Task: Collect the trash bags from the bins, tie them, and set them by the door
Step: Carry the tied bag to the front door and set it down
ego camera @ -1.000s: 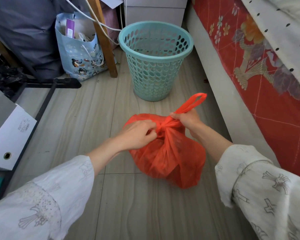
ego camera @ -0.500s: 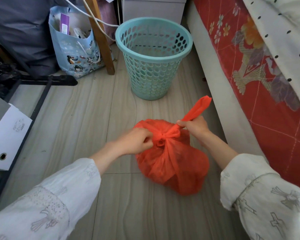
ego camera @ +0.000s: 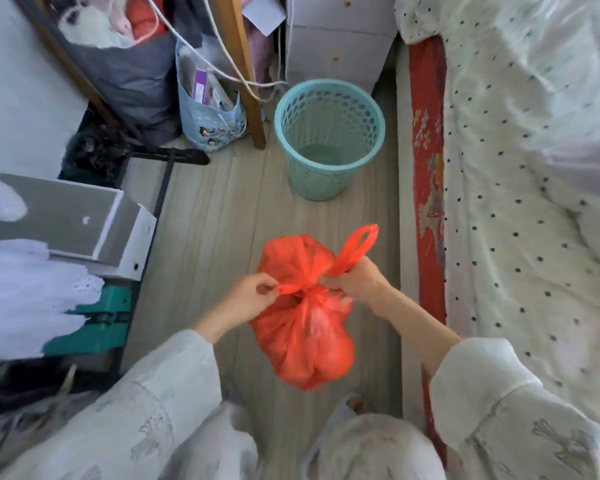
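Observation:
A full red plastic trash bag [ego camera: 302,327] hangs just above the floor between my hands, its neck gathered into a knot. My left hand [ego camera: 253,299] pinches one red handle strip on the knot's left side. My right hand [ego camera: 355,284] grips the other handle, whose loop sticks up and to the right. Beyond the bag stands a teal perforated bin [ego camera: 328,140] with no bag inside it.
A bed with a red patterned sheet [ego camera: 428,188] and a dotted white quilt [ego camera: 534,202] runs along the right. A blue penguin-print bag [ego camera: 210,126] and a wooden leg [ego camera: 246,81] stand left of the bin. White binders [ego camera: 84,223] and a black rack lie at left.
The camera has risen and now looks more steeply down. The bag has come up off the floor, and my two hands have pulled the handles apart on the knot.

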A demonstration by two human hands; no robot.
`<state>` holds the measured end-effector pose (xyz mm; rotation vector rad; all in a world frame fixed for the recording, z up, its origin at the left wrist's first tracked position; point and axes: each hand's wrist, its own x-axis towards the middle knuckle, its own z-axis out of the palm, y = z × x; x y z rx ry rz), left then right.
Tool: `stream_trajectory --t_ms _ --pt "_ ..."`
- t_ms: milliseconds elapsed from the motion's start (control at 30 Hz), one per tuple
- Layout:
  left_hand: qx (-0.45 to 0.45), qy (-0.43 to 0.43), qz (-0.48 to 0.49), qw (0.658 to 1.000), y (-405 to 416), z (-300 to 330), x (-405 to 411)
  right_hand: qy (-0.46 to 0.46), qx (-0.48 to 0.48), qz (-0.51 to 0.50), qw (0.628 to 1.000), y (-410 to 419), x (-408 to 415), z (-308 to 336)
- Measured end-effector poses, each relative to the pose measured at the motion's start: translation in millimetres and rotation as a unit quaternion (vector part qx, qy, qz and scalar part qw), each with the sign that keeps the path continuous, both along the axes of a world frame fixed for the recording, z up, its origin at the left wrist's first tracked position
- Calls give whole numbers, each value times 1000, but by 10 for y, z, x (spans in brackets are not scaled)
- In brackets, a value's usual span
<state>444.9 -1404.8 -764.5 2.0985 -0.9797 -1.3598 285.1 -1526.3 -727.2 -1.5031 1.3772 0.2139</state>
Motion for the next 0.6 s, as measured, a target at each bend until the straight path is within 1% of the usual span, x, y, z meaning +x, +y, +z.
stream_trajectory --t_ms 133,233,300,467,533,600 --pt "46 34 44 997 431 1120 -82 2 35 41 999 406 12 1125" --pt "52 43 59 996 774 1924 -209 1 41 50 998 712 -29 1845" --pt "49 40 75 995 1006 2340 -298 -12 40 63 997 869 -50 2265" --pt "40 41 153 987 1614 3062 -553 -32 25 156 987 1255 -138 2996" --pt "30 33 188 981 1777 3194 -626 -47 18 180 982 1381 -170 3111" --pt "4 32 250 968 2032 3386 -761 -50 11 233 971 1585 -207 3224"
